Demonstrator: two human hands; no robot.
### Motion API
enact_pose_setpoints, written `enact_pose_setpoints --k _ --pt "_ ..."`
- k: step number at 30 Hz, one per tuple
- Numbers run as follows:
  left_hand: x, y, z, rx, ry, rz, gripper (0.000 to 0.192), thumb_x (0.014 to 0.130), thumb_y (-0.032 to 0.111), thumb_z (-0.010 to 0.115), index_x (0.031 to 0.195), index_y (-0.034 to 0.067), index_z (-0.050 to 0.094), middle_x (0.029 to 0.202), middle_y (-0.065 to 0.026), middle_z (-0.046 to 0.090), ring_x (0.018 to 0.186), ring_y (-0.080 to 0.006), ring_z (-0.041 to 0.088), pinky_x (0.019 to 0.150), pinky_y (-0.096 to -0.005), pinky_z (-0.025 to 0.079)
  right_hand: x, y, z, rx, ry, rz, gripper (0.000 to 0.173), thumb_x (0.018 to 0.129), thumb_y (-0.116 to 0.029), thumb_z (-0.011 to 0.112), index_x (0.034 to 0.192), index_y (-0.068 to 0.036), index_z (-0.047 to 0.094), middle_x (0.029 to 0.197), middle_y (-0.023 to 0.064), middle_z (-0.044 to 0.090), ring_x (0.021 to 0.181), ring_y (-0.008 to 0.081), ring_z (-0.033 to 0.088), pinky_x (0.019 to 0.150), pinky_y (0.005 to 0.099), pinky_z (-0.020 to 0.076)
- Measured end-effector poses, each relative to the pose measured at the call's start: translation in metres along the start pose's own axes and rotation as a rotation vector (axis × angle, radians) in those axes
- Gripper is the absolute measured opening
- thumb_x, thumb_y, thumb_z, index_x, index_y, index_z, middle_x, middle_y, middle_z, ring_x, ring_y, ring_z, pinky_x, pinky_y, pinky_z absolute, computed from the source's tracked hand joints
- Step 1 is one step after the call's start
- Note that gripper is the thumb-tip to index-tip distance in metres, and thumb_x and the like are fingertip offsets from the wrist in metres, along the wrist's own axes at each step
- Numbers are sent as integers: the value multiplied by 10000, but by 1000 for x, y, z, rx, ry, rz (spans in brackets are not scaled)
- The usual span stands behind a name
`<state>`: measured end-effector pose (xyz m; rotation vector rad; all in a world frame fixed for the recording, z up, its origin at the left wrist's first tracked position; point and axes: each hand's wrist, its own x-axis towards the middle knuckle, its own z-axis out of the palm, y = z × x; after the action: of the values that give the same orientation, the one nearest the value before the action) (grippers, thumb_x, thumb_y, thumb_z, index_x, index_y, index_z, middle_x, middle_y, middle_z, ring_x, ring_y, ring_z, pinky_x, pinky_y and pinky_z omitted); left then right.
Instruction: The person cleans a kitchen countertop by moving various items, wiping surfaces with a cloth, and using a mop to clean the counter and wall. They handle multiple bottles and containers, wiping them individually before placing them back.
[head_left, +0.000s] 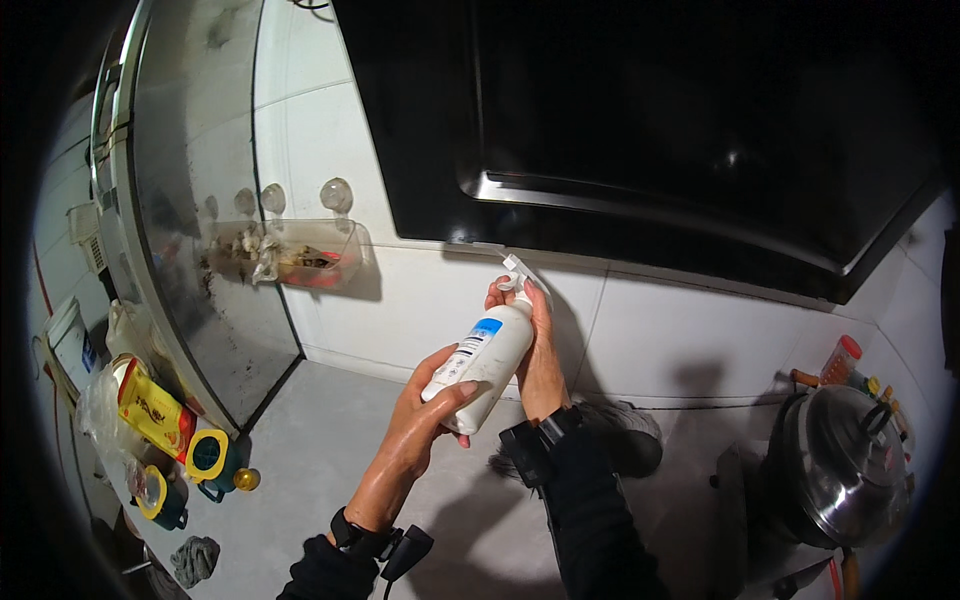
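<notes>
A white plastic spray bottle (487, 367) with a blue-and-white label is tilted between my two hands, its trigger head (517, 276) pointing up toward the lower edge of the black range hood (442, 202). My left hand (431, 409) grips the bottle near its base, thumb across the front. Around the neck, just below the trigger, my right hand (541, 352) is wrapped. Some fingers of the right hand are hidden behind the bottle.
A stainless pot (840, 465) with a lid stands at the right. A clear wall rack (322, 262) hangs beside a metal panel (195, 135). Green-and-yellow containers (211, 457), a yellow bag (154, 409) and a grey cloth (195, 561) lie on the left of the grey counter (300, 465).
</notes>
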<state>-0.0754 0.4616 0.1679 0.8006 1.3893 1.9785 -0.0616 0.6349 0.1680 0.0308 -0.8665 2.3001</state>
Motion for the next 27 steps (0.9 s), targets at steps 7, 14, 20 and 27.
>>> enact_pose_setpoints --k 7,14,20,27 --pt "-14 11 -22 7 50 18 728 719 255 675 1310 -7 341 1051 -155 553 760 -192 593 452 -267 475 4 27 19 60 -68 54 345 868 -385 526 1015 -75 562 893 26 566 877 123 560 753 214 475" --pt "-26 10 -26 25 76 62 759 710 254 686 1323 -12 327 1052 -160 553 753 -195 594 448 -273 475 -2 35 26 -174 -92 69 459 853 -463 508 1097 -74 526 944 21 557 856 103 541 756 215 452" --pt "-15 4 -14 31 30 -20 734 715 272 675 1313 2 346 1062 -157 552 751 -194 595 450 -272 476 -13 21 -2 5 -163 26 350 897 -393 464 1056 -85 508 884 4 531 849 98 519 774 239 458" --pt "22 -18 69 122 -200 -122 738 721 324 680 1301 2 355 1086 -181 548 798 -215 606 466 -256 481 -44 -57 -74 -270 139 -286 482 910 -498 384 1211 -131 465 1051 4 509 996 122 487 907 278 394"
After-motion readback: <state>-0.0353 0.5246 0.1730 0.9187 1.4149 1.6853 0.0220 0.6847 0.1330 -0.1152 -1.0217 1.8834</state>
